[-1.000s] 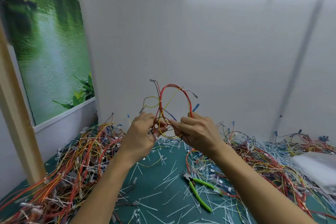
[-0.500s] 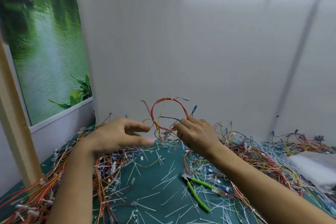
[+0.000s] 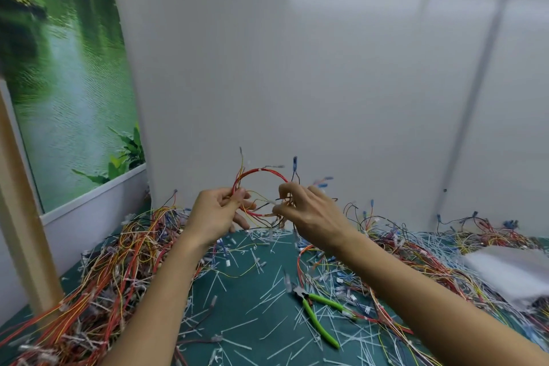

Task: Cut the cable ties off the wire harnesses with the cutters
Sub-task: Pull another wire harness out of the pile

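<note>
– Hands: what are they doing?
– Both are raised above the worktop (image 3: 231, 303), holding one wire harness (image 3: 267, 172) between them, a loop of red and yellow wires. The left hand (image 3: 215, 214) has its grip curled round the loop's left side. The right hand (image 3: 309, 211) pinches the wires on the right side. The loop seems held up and spread to look for ties; a small pale band (image 3: 260, 170) sits on its top.
– And the cutters?
– Green-handled cutters (image 3: 319, 316) lie on the worktop near the right forearm, in nobody's grip. One hand would have to let go to fetch them.
– Anything in the way?
– Heaps of tangled wires (image 3: 118, 261) crowd both sides, and cut ties (image 3: 237, 325) are strewn around the cutters. A white sheet (image 3: 511, 270) lies at the far right.
</note>
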The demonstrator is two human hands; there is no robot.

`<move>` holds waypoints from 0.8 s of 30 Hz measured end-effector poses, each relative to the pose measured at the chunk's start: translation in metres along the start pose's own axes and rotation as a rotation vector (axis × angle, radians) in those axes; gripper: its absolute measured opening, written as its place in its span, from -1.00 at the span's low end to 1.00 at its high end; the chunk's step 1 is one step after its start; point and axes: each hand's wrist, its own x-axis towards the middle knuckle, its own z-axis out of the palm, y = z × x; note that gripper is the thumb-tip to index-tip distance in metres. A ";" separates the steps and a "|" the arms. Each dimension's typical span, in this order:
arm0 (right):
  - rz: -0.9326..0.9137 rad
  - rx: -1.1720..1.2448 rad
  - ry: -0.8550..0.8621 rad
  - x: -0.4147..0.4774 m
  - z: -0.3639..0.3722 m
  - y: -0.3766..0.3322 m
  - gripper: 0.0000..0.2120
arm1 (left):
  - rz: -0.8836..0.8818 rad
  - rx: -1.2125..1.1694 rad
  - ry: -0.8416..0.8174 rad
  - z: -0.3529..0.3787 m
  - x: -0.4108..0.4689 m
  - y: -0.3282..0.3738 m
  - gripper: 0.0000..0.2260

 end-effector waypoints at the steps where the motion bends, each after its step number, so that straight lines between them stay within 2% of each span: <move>1: 0.012 0.007 -0.018 -0.001 -0.001 0.001 -0.67 | 0.009 -0.033 0.009 0.001 0.000 0.000 -0.76; 4: 0.117 0.094 0.002 0.001 -0.006 0.005 -0.67 | 0.032 -0.148 0.000 0.007 0.000 0.004 -0.73; 9: 0.223 0.266 0.218 0.011 -0.017 0.001 -0.78 | -0.044 -0.471 -0.098 0.016 -0.002 0.015 -0.72; 11: 0.326 0.354 0.311 0.017 -0.022 0.005 -0.81 | -0.085 -0.604 -0.139 0.016 -0.002 0.018 -0.75; 13: 0.466 0.533 0.349 0.021 -0.029 0.008 -0.71 | -0.118 -0.714 -0.176 0.016 -0.002 0.020 -0.79; 16: 0.677 0.833 0.232 0.025 -0.036 0.009 -0.50 | -0.123 -0.834 -0.193 0.016 -0.001 0.021 -0.81; 18: 0.813 0.930 0.063 0.027 -0.040 0.016 -0.51 | -0.114 -0.892 -0.155 0.014 0.001 0.023 -0.81; 21: 0.968 1.215 -0.194 0.025 -0.046 0.032 -0.53 | -0.143 -0.895 -0.044 0.010 0.008 0.025 -0.80; 24: 1.024 1.470 -0.302 0.021 -0.050 0.042 -0.61 | -0.190 -0.843 0.022 0.008 0.013 0.024 -0.79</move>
